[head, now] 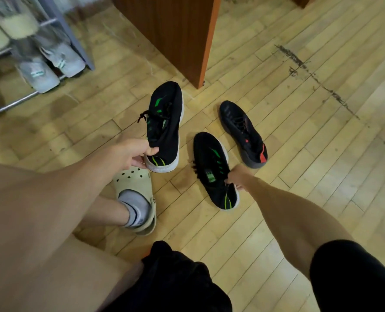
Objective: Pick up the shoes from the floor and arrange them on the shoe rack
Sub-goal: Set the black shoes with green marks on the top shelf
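My left hand (134, 154) pinches the heel collar of a black sneaker with green marks and a white sole (165, 124), which hangs tilted above the floor. Its twin sneaker (214, 167) lies on the wooden floor, and my right hand (237, 177) grips its collar on the right side. A black sneaker with a red heel patch (243, 134) lies further right, untouched. The metal shoe rack (72, 34) stands at the top left, holding several pale shoes (63, 59).
A brown wooden cabinet (178, 34) stands just behind the sneakers. My foot in a grey sock and beige clog (137, 197) rests on the floor below my left hand. Dark scuff marks run across the planks at the right.
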Available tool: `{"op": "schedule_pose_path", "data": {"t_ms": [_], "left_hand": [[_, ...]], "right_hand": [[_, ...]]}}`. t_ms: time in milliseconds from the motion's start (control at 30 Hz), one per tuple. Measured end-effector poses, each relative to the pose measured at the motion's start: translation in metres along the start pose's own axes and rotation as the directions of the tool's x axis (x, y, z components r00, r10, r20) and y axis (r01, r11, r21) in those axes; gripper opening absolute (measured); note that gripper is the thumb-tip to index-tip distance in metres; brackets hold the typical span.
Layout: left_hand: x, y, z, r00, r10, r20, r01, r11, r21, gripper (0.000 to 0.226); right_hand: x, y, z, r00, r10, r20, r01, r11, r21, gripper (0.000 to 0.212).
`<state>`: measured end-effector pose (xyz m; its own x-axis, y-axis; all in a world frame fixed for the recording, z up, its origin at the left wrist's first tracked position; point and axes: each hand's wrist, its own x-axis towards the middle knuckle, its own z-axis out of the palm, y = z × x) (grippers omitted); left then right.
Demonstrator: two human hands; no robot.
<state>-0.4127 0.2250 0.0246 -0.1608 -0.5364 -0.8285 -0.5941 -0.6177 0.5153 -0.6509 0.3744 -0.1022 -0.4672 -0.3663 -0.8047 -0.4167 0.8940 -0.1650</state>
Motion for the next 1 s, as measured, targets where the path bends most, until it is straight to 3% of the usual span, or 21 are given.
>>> {"op": "schedule_pose_path", "data": {"t_ms": [100,233,400,533,733,867,1000], "left_hand": [[0.001,-0.005,-0.009,1.0,-0.01,-0.03,0.01,1.0,-0.011,0.037],[0.002,-0.007,-0.022,0.998,-0.017,-0.054,0.014,0.999,-0.052,0.034],[0.002,-0.008,-0.04,0.997,-0.012,-0.077,0.003,0.993,-0.116,0.04],[-0.003,-0.012,-0.052,0.996,-0.023,-0.081,0.011,0.989,-0.146,0.042],[-0.021,-0.002,-0.07,0.989,0.028,-0.144,-0.05,0.987,-0.156,0.04],[-0.044,0.015,-0.096,0.971,0.086,-0.221,-0.126,0.977,-0.173,0.035],[-0.077,0.037,-0.141,0.895,0.196,-0.401,-0.266,0.956,-0.126,0.025]], "right_hand": [[0.0,-0.035,0.005,0.995,-0.098,-0.025,0.099,0.992,0.074,0.018],[0.0,-0.062,0.018,0.996,-0.086,0.009,0.082,0.971,0.223,0.046],[-0.015,-0.064,0.034,0.943,0.002,0.334,-0.141,0.908,0.395,0.095],[-0.013,-0.07,0.043,0.978,-0.013,0.21,-0.066,0.929,0.364,0.082],[-0.041,-0.095,-0.006,0.983,-0.129,0.13,0.113,0.986,0.122,0.074],[-0.08,-0.15,-0.044,0.965,-0.235,0.116,0.208,0.956,0.204,0.056],[-0.13,-0.216,-0.068,0.919,-0.394,-0.011,0.379,0.876,0.299,0.059]]}}
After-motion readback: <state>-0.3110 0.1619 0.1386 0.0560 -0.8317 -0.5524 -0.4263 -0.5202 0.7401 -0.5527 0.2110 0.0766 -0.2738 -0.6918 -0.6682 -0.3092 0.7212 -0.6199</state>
